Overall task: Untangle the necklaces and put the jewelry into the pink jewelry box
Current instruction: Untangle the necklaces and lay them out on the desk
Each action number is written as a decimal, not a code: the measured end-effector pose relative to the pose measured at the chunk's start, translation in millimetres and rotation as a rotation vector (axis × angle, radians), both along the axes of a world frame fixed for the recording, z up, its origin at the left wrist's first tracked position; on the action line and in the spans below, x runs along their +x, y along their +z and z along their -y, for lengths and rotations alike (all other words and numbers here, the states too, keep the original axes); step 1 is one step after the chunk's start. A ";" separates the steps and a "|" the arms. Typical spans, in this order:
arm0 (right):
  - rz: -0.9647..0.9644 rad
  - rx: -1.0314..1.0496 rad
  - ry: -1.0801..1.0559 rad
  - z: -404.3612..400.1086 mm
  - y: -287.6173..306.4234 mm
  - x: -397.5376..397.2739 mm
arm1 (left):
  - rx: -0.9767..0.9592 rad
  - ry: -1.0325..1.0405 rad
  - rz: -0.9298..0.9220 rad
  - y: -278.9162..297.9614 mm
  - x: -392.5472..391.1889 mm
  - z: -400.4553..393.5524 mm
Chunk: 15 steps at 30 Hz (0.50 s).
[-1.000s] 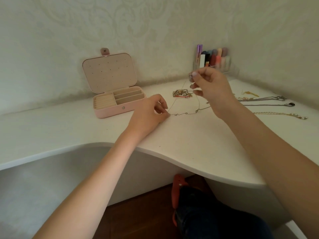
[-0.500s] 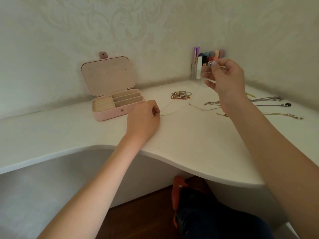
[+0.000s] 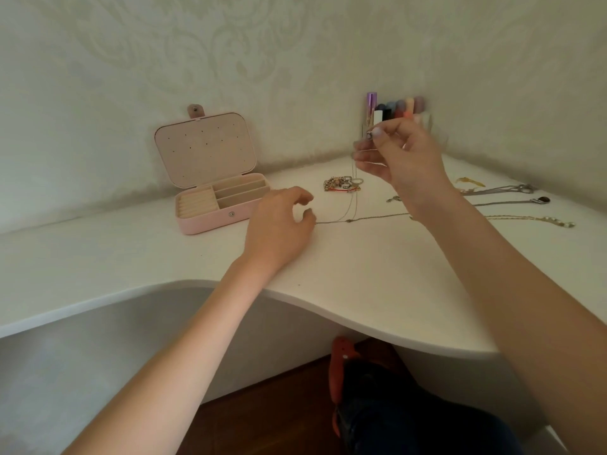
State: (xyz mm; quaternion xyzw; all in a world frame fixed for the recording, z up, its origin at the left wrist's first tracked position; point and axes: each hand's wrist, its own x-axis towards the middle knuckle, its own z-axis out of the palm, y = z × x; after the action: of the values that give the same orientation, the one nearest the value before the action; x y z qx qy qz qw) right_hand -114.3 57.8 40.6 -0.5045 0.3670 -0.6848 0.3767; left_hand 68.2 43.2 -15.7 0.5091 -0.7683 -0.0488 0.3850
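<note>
Thin necklace chain (image 3: pixel 353 205) held at both ends above and on the white desk (image 3: pixel 361 274); pink jewelry box (image 3: pixel 213 178) open.

The right hand (image 3: pixel 399 156) is raised above the desk, its thumb and forefinger pinched on a small bead or clasp at the top of the chain, from which fine strands hang down to the surface. The left hand (image 3: pixel 279 221) rests on the desk just right of the box, fingers curled, its fingertips pinching the chain's lower end. The box stands against the wall with its lid upright and its compartments exposed. A tangled cluster of jewelry (image 3: pixel 343 184) lies between the hands, further back. Three further necklaces (image 3: pixel 512 201) are laid out at right, well apart from the box.
</note>
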 end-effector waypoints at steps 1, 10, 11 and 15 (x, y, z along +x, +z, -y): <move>0.000 -0.002 0.030 -0.7 0.5 1.1 | 0.022 -0.081 -0.077 4.2 -5.3 -2.0; 0.459 -0.051 0.209 -0.4 10.9 -13.6 | 0.404 -0.396 -0.554 25.6 -41.5 20.4; 0.532 -0.044 0.202 1.4 11.2 -17.5 | 0.465 -0.420 -0.652 27.2 -37.3 22.1; 0.690 -0.011 0.173 6.5 9.1 -26.9 | 0.637 -0.457 -0.802 35.4 -22.6 23.8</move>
State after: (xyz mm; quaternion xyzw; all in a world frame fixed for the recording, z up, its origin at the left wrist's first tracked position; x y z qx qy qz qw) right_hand -141.2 51.3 49.8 -0.2748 0.1703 -0.7825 0.5321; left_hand 45.7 19.3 19.6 0.3624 -0.5999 -0.5503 0.4538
